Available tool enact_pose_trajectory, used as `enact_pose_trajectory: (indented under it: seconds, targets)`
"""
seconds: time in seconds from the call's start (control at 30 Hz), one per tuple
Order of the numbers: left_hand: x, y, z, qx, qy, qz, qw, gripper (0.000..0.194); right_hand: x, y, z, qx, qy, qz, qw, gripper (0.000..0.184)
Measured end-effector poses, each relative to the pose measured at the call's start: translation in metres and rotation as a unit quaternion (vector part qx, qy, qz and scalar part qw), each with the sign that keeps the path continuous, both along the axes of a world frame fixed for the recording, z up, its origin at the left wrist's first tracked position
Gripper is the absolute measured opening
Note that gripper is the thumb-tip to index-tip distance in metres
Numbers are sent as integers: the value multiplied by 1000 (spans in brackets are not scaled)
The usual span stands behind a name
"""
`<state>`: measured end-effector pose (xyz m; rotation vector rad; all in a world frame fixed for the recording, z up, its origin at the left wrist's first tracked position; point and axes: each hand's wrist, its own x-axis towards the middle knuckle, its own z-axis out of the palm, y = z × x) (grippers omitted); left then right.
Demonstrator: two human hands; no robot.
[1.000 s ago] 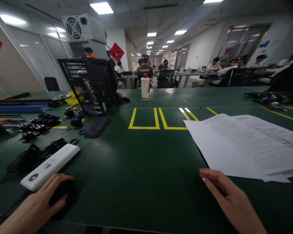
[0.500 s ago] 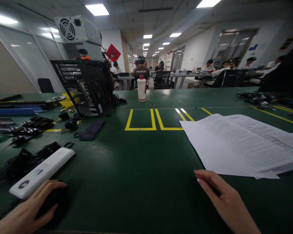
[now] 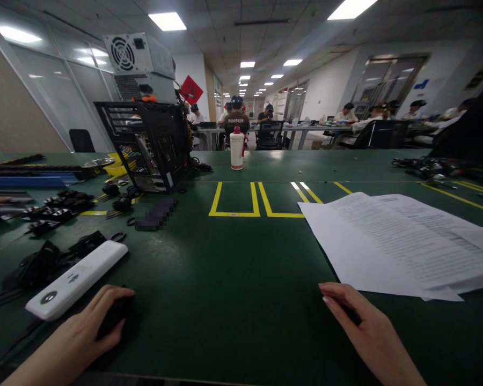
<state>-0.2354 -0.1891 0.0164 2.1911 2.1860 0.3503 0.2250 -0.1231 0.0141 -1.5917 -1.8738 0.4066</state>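
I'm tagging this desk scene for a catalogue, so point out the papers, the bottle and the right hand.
Papers (image 3: 402, 244): head view, on the printed text.
Bottle (image 3: 236, 151): head view, on its white body.
Right hand (image 3: 369, 323): head view, near the thumb's base.

1. Left hand (image 3: 86, 328): bare and ungloved, slender fingers, smooth back.
2. Left forearm (image 3: 32, 370): bare along its visible stretch, cut off by the frame.
3. Right hand (image 3: 364, 319): also bare, slim-fingered; a small nail (image 3: 325, 299) shows, its detail unclear.
4. Right forearm (image 3: 400, 367): uncovered where visible, tapering towards the wrist (image 3: 380, 343).
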Motion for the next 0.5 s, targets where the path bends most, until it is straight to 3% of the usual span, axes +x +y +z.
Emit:
enact_pose_trajectory:
  seconds: [0.1,0.2,0.37,0.5]
  targets:
    - [33,24,12,-63,-45,-49,996,35,-7,0,4,-31,-10,38,999,25]
    - [70,58,22,-79,-67,-93,990,34,-23,0,21,-87,-7,127,988,23]
    - [128,123,22,-70,-66,-157,983,36,-59,20,51,-133,15,244,960,23]
    - [170,166,15,-52,-56,-189,979,39,-79,65,45,-188,95,223,952,27]
